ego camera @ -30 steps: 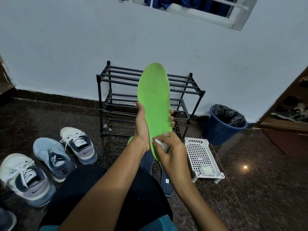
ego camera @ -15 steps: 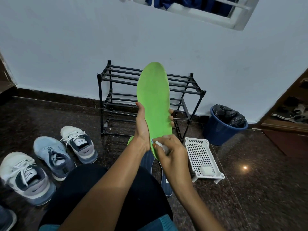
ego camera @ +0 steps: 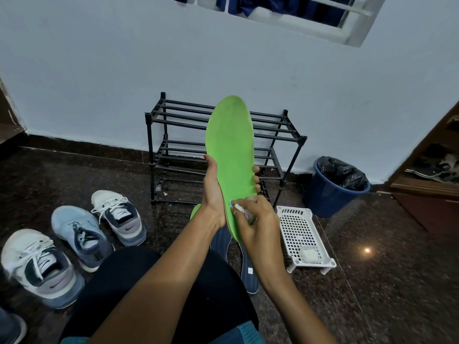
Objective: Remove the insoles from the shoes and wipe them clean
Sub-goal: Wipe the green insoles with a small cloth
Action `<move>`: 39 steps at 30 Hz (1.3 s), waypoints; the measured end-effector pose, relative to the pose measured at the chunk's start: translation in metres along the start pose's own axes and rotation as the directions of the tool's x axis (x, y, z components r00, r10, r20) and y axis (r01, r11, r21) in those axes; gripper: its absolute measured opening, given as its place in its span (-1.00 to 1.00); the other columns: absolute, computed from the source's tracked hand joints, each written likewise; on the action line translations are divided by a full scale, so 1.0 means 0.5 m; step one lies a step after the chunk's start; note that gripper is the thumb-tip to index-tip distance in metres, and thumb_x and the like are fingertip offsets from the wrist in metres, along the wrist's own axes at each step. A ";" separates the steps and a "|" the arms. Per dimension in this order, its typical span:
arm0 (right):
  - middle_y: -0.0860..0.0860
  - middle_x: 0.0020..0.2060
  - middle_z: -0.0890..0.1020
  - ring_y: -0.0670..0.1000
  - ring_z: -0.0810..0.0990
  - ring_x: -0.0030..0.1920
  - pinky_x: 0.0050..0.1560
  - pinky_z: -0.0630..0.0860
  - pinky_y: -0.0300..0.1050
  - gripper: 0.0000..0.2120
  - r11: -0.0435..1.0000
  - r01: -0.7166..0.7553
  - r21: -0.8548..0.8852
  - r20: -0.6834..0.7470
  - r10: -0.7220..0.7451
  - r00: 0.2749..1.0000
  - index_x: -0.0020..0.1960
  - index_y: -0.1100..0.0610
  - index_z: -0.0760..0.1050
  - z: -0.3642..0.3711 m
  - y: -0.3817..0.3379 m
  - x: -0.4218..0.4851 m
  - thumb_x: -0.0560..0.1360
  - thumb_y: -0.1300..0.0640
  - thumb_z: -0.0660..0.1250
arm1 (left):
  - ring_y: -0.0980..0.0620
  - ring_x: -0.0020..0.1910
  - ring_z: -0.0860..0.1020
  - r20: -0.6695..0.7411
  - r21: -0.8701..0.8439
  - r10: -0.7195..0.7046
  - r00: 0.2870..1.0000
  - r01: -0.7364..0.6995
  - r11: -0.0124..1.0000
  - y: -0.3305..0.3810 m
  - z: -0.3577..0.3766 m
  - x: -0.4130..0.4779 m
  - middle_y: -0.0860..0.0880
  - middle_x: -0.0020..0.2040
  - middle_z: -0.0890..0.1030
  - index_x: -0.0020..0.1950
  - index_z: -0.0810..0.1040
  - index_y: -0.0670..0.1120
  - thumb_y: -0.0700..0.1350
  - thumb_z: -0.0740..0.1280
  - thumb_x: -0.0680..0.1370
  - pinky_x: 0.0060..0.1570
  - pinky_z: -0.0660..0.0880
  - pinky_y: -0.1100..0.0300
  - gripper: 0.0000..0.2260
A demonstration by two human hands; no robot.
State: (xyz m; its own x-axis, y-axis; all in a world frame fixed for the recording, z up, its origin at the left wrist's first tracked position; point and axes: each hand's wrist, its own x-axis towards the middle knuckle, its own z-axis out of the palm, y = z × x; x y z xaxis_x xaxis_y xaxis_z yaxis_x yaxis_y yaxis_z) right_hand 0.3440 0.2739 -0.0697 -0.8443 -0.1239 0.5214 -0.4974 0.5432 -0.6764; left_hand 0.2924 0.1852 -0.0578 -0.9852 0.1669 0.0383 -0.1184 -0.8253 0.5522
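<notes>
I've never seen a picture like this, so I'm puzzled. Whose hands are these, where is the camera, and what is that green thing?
There is no machine here: these are a person's own two hands. The camera sits on the person's head and looks down, so you see what they see. The left hand holds a green insole upright; that is the soft pad from inside a shoe. The right hand pinches a small white wipe against the insole's lower end. On the floor stand shoes on the left, blue insoles lie near the legs, and a white basket sits on the right. Behind are a black rack and a blue bin.
</notes>
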 end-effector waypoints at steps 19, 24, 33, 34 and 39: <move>0.06 -0.24 0.49 0.06 0.47 -0.19 -0.18 0.29 -0.44 -0.90 0.999 0.021 -0.035 -0.016 -0.021 1.000 -0.13 0.25 0.61 -0.004 0.010 0.000 0.44 0.37 0.34 | -0.02 -0.31 0.51 0.003 0.002 -0.016 1.000 0.016 1.000 -0.001 0.001 -0.001 -0.17 -0.14 0.59 0.10 0.53 -0.25 0.42 -0.14 0.51 -0.28 0.51 0.17 -0.19; 0.00 -0.22 0.53 0.01 0.52 -0.15 -0.17 0.38 -0.37 -0.90 0.996 -0.037 0.079 0.047 0.033 0.998 -0.12 0.18 0.63 -0.009 0.004 -0.025 0.43 0.30 0.34 | -0.01 -0.31 0.48 0.005 -0.037 -0.002 1.000 0.003 0.999 0.001 0.003 0.000 -0.17 -0.14 0.57 0.13 0.51 -0.23 0.41 -0.13 0.52 -0.32 0.49 0.19 -0.22; 0.01 -0.21 0.54 0.04 0.52 -0.13 -0.09 0.36 -0.42 -0.89 0.998 -0.051 0.029 0.014 0.051 0.999 -0.11 0.18 0.63 -0.011 -0.001 -0.010 0.44 0.30 0.35 | -0.04 -0.27 0.54 0.026 -0.048 0.014 1.000 -0.012 0.999 -0.001 0.000 0.005 -0.19 -0.12 0.58 0.08 0.54 -0.26 0.41 -0.10 0.51 -0.23 0.55 0.15 -0.21; 0.03 -0.21 0.54 0.04 0.52 -0.13 -0.13 0.34 -0.46 -0.90 0.998 -0.050 0.022 0.002 0.050 0.999 -0.11 0.20 0.63 -0.011 0.000 -0.006 0.44 0.32 0.35 | -0.04 -0.26 0.56 0.023 -0.044 0.012 1.000 -0.011 0.999 -0.001 -0.001 0.007 -0.20 -0.12 0.60 0.09 0.54 -0.27 0.40 -0.09 0.51 -0.18 0.57 0.13 -0.21; 0.01 -0.21 0.53 0.01 0.51 -0.15 -0.16 0.32 -0.52 -0.89 0.997 -0.068 0.024 -0.030 0.069 0.997 -0.07 0.27 0.62 -0.005 0.001 0.013 0.44 0.34 0.35 | -0.05 -0.12 0.63 -0.028 0.043 -0.008 1.000 0.010 0.999 -0.001 -0.007 0.014 -0.20 -0.02 0.64 0.15 0.53 -0.25 0.37 -0.03 0.51 0.12 0.53 0.03 -0.26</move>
State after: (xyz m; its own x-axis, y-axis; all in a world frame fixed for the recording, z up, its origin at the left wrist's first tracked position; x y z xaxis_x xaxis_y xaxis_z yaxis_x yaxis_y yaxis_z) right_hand 0.3388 0.2755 -0.0651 -0.8702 -0.0614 0.4888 -0.4435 0.5300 -0.7228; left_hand 0.2850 0.1847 -0.0606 -0.9873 0.1586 0.0101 -0.1224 -0.7995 0.5881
